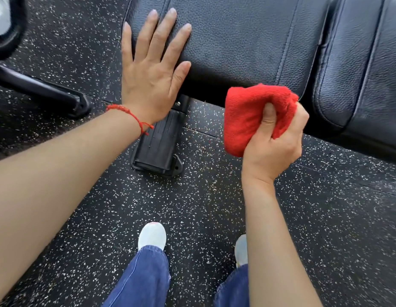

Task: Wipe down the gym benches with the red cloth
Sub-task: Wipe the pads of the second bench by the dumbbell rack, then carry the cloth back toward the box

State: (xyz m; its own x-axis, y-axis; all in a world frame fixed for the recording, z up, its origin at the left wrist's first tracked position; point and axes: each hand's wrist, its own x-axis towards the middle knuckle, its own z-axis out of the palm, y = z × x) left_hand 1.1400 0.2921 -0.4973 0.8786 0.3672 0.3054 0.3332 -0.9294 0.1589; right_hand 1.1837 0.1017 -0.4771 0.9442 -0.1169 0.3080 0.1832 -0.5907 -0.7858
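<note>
Judging from this one view, the wiping looks mid-course, though no streaks or damp patches show which parts are done. On the left, the left hand [151,69] lies flat with fingers spread on the near end of the black padded bench [237,36], bracing it and holding nothing. To its right, the right hand [274,140] is clenched around the bunched red cloth [248,116], thumb pressed into the folds. The cloth sits at the pad's front edge, seemingly touching it. The adjoining pad section [358,63], farther right, probably remains to be wiped.
</note>
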